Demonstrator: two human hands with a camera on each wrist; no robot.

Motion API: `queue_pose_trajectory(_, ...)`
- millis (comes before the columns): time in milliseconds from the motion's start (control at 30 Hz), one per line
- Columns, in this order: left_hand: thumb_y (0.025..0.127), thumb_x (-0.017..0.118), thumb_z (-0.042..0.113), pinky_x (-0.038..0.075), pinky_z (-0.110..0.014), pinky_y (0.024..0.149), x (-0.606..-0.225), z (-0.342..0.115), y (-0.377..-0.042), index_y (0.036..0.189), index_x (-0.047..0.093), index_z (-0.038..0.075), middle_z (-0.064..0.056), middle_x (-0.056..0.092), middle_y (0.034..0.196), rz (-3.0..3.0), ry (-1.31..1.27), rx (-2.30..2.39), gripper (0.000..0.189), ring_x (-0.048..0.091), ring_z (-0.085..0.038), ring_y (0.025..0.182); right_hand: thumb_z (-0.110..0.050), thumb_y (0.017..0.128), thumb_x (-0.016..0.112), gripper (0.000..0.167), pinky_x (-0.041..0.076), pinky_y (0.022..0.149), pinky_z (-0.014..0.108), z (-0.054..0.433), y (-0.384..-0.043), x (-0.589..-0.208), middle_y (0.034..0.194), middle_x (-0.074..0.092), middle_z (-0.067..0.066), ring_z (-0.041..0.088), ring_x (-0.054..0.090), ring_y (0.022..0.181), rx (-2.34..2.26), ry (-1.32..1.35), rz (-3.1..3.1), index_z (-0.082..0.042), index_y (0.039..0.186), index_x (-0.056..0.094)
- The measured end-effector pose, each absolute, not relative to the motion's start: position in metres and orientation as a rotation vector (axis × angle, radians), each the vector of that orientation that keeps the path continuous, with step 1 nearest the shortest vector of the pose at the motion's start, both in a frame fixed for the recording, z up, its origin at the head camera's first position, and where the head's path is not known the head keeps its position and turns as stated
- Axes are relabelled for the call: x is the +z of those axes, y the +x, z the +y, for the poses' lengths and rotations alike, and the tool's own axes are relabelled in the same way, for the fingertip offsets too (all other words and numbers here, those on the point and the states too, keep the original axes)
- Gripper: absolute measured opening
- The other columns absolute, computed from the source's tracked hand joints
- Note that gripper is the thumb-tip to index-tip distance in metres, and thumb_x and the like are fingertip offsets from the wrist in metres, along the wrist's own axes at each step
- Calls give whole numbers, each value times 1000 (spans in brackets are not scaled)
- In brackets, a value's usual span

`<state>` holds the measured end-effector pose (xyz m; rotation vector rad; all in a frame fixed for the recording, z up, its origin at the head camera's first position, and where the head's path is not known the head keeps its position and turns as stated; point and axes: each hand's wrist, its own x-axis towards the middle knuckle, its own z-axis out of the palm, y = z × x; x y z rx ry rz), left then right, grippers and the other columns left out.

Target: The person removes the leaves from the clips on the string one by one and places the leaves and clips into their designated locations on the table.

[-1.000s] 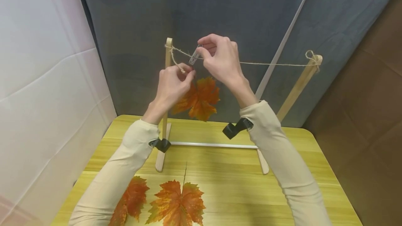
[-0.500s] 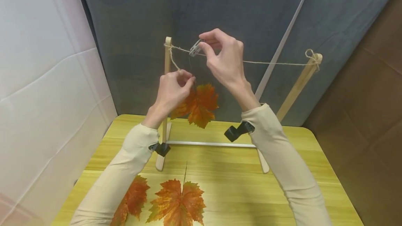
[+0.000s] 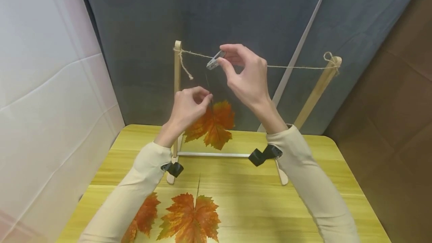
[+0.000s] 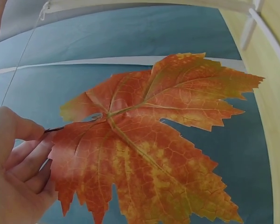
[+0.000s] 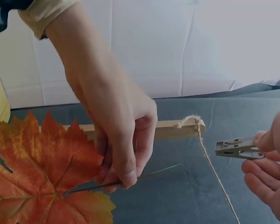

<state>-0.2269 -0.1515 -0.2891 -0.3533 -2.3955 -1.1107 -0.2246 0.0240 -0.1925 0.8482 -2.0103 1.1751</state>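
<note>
My left hand pinches the thin dark stem of an orange-red leaf between thumb and fingers. The blade hangs below the hand, and the stem's free end sticks out past the fingertips in the right wrist view. Higher up, my right hand holds a grey clothespin by its handle end, between thumb and fingers. Its tip points down and left, beside the twine in the head view. In the right wrist view the clothespin stands apart from the stem and the twine.
The twine runs between two wooden posts, left and right, with a loose tail at the left knot. A white rod joins their feet. Two more leaves, one central and one at left, lie on the wooden table.
Both hands have come down from the twine's height. The left hand has lowered with the leaf, and the right hand has shifted right with the clothespin, widening the gap between them.
</note>
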Motion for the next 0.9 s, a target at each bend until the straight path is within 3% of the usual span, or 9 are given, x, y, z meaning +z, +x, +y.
queue_pose_trajectory(533, 95, 70, 23, 54, -32, 65, -315, -148, -218, 95, 78, 9, -4, 78, 84, -2456, -266, -1190, 15, 70, -19, 71, -6, 86, 78, 28, 59, 87, 28, 43, -196, -213, 108, 77, 12, 19, 76, 97, 1299, 796, -2096, 0, 113, 72)
queue_pose_trajectory(900, 94, 70, 22, 54, -28, 62, -340, -137, -211, 95, 77, 8, -4, 78, 84, -2472, -222, -1292, 15, 71, -18, 72, -1, 84, 79, 29, 58, 87, 22, 61, -185, -237, 109, 69, 12, 23, 76, 98, 1359, 775, -2083, 2, 111, 71)
